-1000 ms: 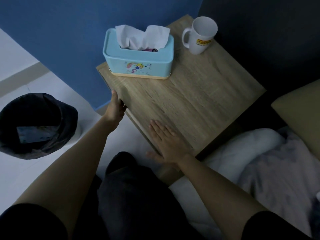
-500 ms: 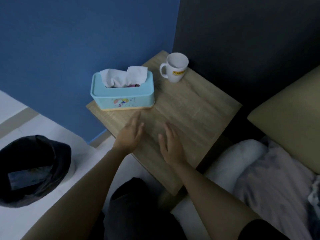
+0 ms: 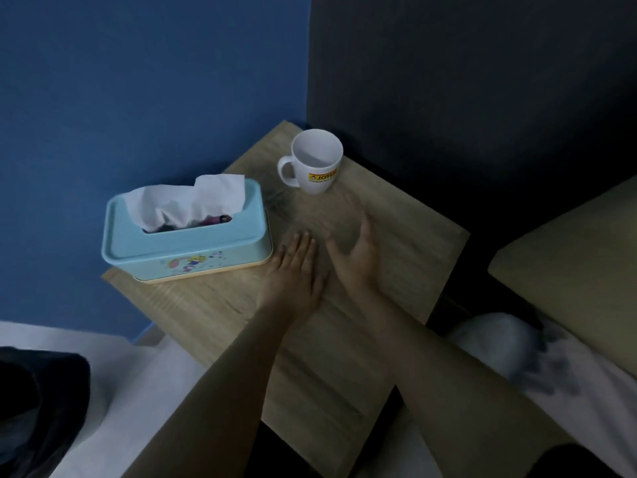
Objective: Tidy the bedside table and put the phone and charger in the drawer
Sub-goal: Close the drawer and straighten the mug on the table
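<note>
The wooden bedside table (image 3: 396,243) fills the middle of the view. A light blue tissue box (image 3: 188,241) with white tissue sticking out stands at its left side. At the far corner is a white mug (image 3: 315,165) with a yellow label. My left hand (image 3: 294,270) lies flat and open on the tabletop, just right of the tissue box. My right hand (image 3: 358,251) hovers open beside it, fingers spread, a little short of the mug. Neither hand holds anything. No phone, charger or drawer shows in view.
A blue wall (image 3: 138,98) stands behind the table on the left and a dark wall (image 3: 482,81) on the right. A tan pillow (image 3: 579,270) and white bedding (image 3: 517,357) lie to the right. A dark bin bag (image 3: 34,408) sits at lower left.
My left hand left the table's front left edge and came up onto the tabletop. Both hands have slid farther back, toward the tissue box and the mug. The view has tilted up.
</note>
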